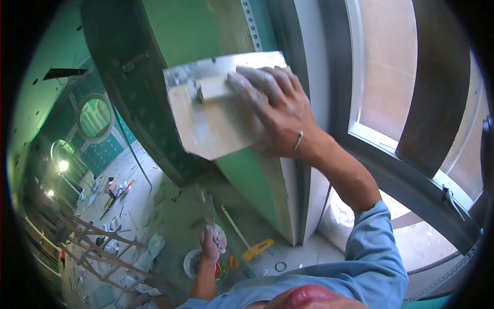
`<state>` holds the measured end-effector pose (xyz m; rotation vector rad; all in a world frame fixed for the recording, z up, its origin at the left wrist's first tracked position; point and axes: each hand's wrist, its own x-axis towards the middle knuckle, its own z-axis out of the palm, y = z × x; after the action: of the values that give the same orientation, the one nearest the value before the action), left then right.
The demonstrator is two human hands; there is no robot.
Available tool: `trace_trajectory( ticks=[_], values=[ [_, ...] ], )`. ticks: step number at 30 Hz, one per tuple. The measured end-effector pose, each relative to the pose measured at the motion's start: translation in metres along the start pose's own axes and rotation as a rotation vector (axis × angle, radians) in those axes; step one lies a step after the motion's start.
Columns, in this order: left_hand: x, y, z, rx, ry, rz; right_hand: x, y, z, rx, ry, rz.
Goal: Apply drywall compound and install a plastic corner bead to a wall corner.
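Observation:
My right hand (280,100) is raised near the top middle, its dusty fingers closed round the pale handle of a wide plastering trowel (211,134). Grey smears mark the trowel's metal edge. Behind it stands a green wall panel (252,185) with a pale strip along its edge; whether the trowel touches it I cannot tell. Lower down, my left hand (213,241) is closed on a putty knife (208,208), its blade pointing up and away. Below that hand a whitish bucket (192,263) stands on the floor, partly covered by my forearm.
On the floor, a yellow-headed tool with a long handle (252,251) lies beside a green ring (280,266). Wooden ladder-like frames (98,242) and scattered debris fill the left. A dark column (121,62) rises at the back; framed window panes (388,67) stand at right.

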<state>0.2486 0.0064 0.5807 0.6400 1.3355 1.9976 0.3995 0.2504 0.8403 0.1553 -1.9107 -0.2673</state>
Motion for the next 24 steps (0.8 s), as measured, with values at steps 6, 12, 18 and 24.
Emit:
trace_trajectory(
  ticks=[6,12,18,24],
  values=[
    [-0.004,-0.009,-0.01,-0.039,0.013,0.07,0.094,0.049,-0.058,0.226,0.346,-0.42],
    [0.002,-0.026,-0.01,-0.125,0.044,0.061,0.148,0.097,-0.113,0.477,-0.022,-0.053],
    [0.009,-0.042,-0.008,-0.175,-0.007,0.073,0.198,0.07,-0.122,0.309,-0.353,0.163],
    [0.019,-0.058,-0.018,-0.217,-0.003,0.048,0.214,0.041,-0.114,-0.082,-0.534,0.231]
  ],
)
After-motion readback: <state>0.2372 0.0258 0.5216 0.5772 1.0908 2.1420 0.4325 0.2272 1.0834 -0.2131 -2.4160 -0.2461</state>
